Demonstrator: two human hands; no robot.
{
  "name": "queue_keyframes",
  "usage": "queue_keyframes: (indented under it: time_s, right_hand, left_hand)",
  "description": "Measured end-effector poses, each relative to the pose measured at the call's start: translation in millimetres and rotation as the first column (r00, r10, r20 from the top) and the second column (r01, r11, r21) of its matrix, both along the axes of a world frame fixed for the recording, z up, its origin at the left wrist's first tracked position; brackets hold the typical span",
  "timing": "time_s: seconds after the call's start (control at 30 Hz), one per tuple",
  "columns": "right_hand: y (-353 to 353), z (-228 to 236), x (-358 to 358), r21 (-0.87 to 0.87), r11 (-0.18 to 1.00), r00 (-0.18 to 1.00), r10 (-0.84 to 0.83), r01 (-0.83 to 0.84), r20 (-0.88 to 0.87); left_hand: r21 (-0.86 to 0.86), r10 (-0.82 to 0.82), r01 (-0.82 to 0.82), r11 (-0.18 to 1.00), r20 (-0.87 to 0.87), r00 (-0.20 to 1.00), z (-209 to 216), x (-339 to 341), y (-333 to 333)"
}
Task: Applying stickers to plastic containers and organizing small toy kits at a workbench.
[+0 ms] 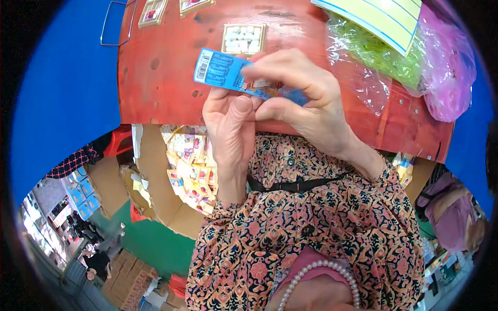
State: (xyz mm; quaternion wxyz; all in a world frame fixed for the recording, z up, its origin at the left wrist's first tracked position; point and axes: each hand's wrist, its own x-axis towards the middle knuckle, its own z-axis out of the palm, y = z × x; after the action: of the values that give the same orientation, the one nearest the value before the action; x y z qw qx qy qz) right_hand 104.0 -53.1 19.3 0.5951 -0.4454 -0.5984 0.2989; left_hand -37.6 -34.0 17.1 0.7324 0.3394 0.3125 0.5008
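A long, flat blue printed carton [224,71] with a barcode at its left end is held above the near part of the red table. My left hand [230,127] grips it from below, the thumb in front and the fingers partly hidden behind. At the carton's right end, my right hand [310,96] has it pinched between thumb and bent fingers, which cover part of the print. Just beyond the hands lies a small shallow tray [224,39] filled with rows of white pieces.
The red wooden table [161,78] carries more small trays [152,11] at the far left. Clear and green plastic bags [373,62], a pink bag [448,67] and a yellow sheet [384,18] lie on the right. A cardboard box [158,171] of small packs [194,171] stands below the near edge.
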Motion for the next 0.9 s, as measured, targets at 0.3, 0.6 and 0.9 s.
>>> queue_keyframes:
  time_s: [0.3,0.6,0.9]
  right_hand:
    - [-17.1,-9.6,3.7,-0.599,0.8,0.994,-0.035,-0.035,-0.105]
    - [-4.2,-17.0,-0.7,-0.476,0.867,0.981,-0.189,0.145,-0.045]
    - [10.6,-39.9,-4.4,-0.566,0.815,0.974,-0.211,0.127,-0.085]
  left_hand:
    - [-0.194,0.096,-0.062,0.979,0.172,0.98,-10.3,-11.5,11.1]
    - [-0.001,0.226,-0.231,0.973,-0.203,0.953,-27.6,-35.7,33.0]
    - [0.198,0.322,-0.256,0.946,-0.492,0.809,-39.2,-31.3,56.2]
